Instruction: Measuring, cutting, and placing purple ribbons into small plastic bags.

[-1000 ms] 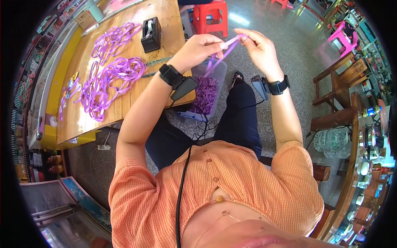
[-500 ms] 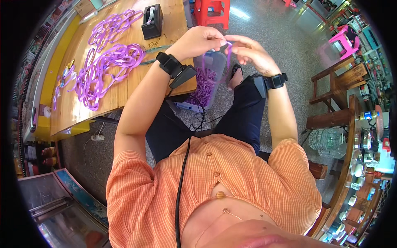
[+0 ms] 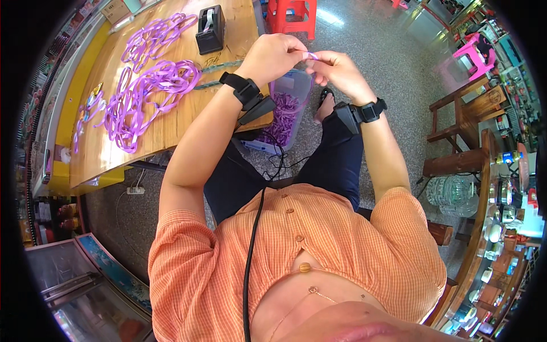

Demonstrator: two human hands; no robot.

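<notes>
A short piece of purple ribbon (image 3: 311, 56) shows between my two hands, above the floor just past the table's right edge. My left hand (image 3: 276, 56) pinches it with thumb and forefinger. From the other side, my right hand (image 3: 337, 69) grips it with its fingertips; the rest of the ribbon is hidden by the fingers. Below my hands stands a clear plastic bin (image 3: 296, 94) holding many purple ribbon pieces (image 3: 283, 121). Long loops of purple ribbon (image 3: 128, 108) lie in a heap on the wooden table (image 3: 228, 111), with a second heap (image 3: 154, 40) farther back.
A black tape dispenser (image 3: 210, 34) stands at the table's far side. Beyond the table is a red stool (image 3: 292, 17). Dark cables (image 3: 277, 149) hang near the bin and my legs. Wooden chairs (image 3: 464, 114) and a large plastic bottle (image 3: 450, 191) are at the right.
My right hand has moved left, closer to my left hand, and its fingers have closed on the ribbon. The ribbon loop that hung below my hands is no longer visible.
</notes>
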